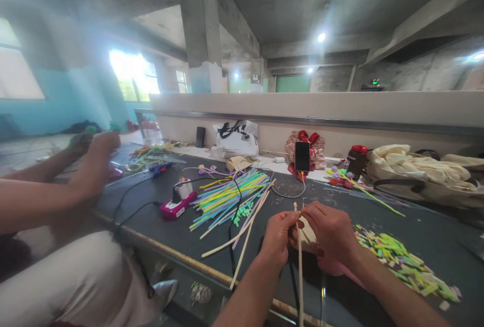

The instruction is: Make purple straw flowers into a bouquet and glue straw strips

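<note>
My left hand (278, 236) is closed, with thumb and fingers pinching a long cream pipe cleaner (300, 276) just below its top end. The stem hangs down toward the table's front edge. My right hand (333, 229) meets it at the top, fingertips pinched together beside the left thumb; what lies between them is too small to make out. Behind and between both hands is a pale cream object (308, 236), partly hidden. Something pink (335, 266) shows under my right wrist. Left of my hands lies a bundle of coloured pipe cleaners (230, 196), with small green pieces (244, 212) beside it.
Cut pieces (408, 266) are heaped at right. A magenta power strip (177, 207) with black cables lies left. Behind stand a phone (302, 156), white bag (236, 140), dark bottle (356, 161) and cloth bag (412, 181). A co-worker's arms (75, 186) reach over the table at left.
</note>
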Demonstrator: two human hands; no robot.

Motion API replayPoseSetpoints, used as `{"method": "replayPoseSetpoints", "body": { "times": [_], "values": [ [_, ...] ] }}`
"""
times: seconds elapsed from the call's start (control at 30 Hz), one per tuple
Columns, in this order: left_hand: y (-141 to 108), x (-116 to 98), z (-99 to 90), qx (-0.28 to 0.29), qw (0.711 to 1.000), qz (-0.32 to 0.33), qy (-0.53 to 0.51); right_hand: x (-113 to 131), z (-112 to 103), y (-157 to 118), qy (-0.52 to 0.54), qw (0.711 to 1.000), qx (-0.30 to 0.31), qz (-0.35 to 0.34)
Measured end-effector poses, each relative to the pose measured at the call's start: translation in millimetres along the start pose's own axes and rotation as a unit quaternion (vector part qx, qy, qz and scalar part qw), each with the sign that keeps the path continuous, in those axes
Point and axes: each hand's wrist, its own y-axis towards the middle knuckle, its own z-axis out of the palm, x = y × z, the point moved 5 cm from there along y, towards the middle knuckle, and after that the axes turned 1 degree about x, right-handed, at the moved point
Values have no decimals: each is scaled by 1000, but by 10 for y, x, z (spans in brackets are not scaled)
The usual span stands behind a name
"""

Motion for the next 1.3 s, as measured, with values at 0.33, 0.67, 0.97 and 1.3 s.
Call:
{"method": "replayPoseSetpoints", "body": {
  "times": [0.33,0.67,0.97,1.3],
  "values": [
    [-1,43,43,50,998,-23,-17,-86,17,-24,187,980,47,51],
    [-55,-30,74,9,999,40,10,-253,314,-116,535,760,169,327],
    [-106,-83,128,46,998,46,21,-273,367,-181,662,630,193,357],
    [-120,-77,157,81,996,28,33,-217,331,-171,710,583,193,344]
  ]
}}
